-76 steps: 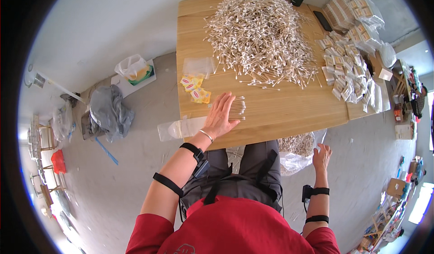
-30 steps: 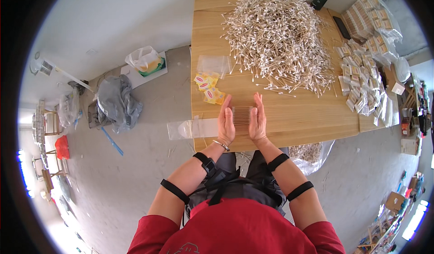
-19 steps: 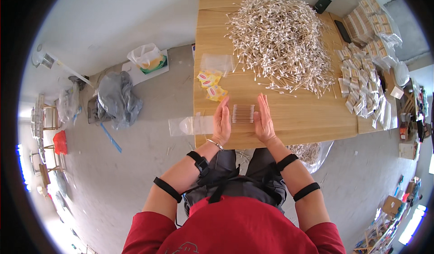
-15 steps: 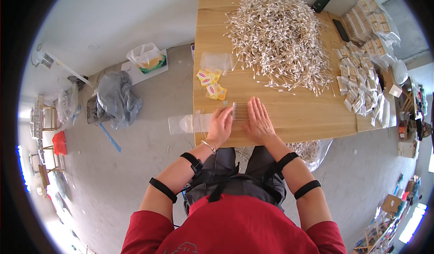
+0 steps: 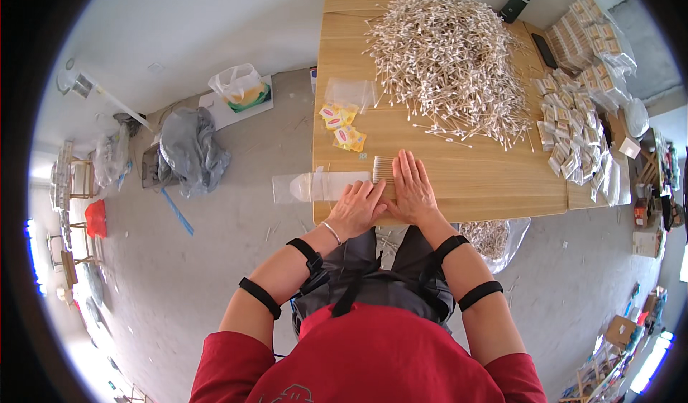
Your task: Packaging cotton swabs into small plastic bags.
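A neat row of cotton swabs (image 5: 383,168) lies side by side near the front edge of the wooden table (image 5: 494,181). My right hand (image 5: 412,191) rests flat along the row's right side, fingers stretched out. At the near end of the row, my left hand (image 5: 356,208) reaches in with slightly bent, spread fingertips touching or very near the swabs; the thumb area meets my right hand. Left of the swabs, a clear plastic bag (image 5: 294,188) lies flat and juts past the table's left edge. My left hand partly covers the swabs' lower ends.
A big heap of loose cotton swabs (image 5: 444,59) covers the table's far middle. Yellow printed cards (image 5: 349,138) and clear bags (image 5: 349,93) lie at the left. Packed swab bundles (image 5: 573,127), a dark phone (image 5: 543,50) and a dark bottle (image 5: 517,3) are at the right and back.
My left hand has come from the left side of the swab row down to its near end, uncovering more of the clear bag. My right hand stays flat beside the row.
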Available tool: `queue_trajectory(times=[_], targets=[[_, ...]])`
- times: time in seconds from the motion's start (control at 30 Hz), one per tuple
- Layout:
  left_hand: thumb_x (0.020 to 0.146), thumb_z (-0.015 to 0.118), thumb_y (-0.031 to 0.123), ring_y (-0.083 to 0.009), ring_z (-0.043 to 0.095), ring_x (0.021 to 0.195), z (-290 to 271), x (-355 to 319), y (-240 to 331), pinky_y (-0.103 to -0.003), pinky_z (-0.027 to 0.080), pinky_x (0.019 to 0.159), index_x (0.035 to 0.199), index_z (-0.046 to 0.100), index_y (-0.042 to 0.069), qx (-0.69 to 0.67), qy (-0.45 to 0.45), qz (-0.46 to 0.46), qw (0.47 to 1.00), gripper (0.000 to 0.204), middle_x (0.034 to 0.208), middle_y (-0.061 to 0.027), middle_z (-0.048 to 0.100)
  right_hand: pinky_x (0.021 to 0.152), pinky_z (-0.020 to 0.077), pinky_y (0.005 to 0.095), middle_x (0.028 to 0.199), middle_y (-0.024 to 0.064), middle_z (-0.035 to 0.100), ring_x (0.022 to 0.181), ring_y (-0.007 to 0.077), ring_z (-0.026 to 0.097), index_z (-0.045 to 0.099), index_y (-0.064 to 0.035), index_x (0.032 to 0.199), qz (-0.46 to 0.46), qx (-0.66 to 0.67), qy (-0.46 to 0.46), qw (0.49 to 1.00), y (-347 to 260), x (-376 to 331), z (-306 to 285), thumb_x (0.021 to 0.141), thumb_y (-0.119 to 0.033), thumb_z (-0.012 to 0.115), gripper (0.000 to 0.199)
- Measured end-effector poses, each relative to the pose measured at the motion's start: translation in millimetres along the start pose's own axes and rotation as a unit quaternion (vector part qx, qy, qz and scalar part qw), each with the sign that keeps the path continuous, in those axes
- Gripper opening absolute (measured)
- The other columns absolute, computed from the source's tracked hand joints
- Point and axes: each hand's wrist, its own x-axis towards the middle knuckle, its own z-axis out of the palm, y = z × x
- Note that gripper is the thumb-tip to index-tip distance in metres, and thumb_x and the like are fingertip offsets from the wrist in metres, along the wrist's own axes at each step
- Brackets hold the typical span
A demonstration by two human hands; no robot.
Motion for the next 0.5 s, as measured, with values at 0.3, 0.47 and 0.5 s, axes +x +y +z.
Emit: queue_trajectory(times=[0.3, 0.47, 0.5], targets=[[0.088, 0.058, 0.041, -0.0305, 0.051, 0.096, 6.4, -0.6, 0.9, -0.042, 0.04, 0.082, 0.136, 0.042, 0.004, -0.001, 0.007, -0.023, 1.0, 0.063, 0.102, -0.0131, 0.051, 0.118, 0.0122, 0.0439, 0.155, 0.0209, 0.016, 0.145, 0.032, 0.013, 0.021, 0.0054, 0.145, -0.002, 0.004, 0.01, 1.0, -1.1, 0.7, 2.7, 0.082, -0.066, 0.05, 0.1], [0.088, 0.055, 0.048, -0.0303, 0.05, 0.093, 6.2, 1.4, 2.9, -0.042, 0.04, 0.081, 0.137, 0.041, 0.004, -0.006, 0.004, -0.025, 1.0, 0.068, 0.103, -0.0132, 0.051, 0.118, 0.012, 0.0437, 0.155, 0.0207, 0.016, 0.145, 0.0315, 0.013, 0.021, 0.0053, 0.146, -0.001, 0.004, 0.018, 1.0, 1.9, 0.1, 7.8, 0.081, -0.067, 0.05, 0.101], [0.088, 0.055, 0.048, -0.0303, 0.05, 0.093, 5.7, 2.4, 3.4, -0.042, 0.04, 0.081, 0.137, 0.041, 0.004, -0.007, 0.004, -0.025, 1.0, 0.068, 0.103, -0.0132, 0.051, 0.118, 0.0119, 0.0436, 0.155, 0.0206, 0.016, 0.145, 0.0313, 0.013, 0.02, 0.0051, 0.146, 0.0, 0.005, 0.018, 1.0, 2.0, -0.2, 8.4, 0.081, -0.067, 0.051, 0.101]])
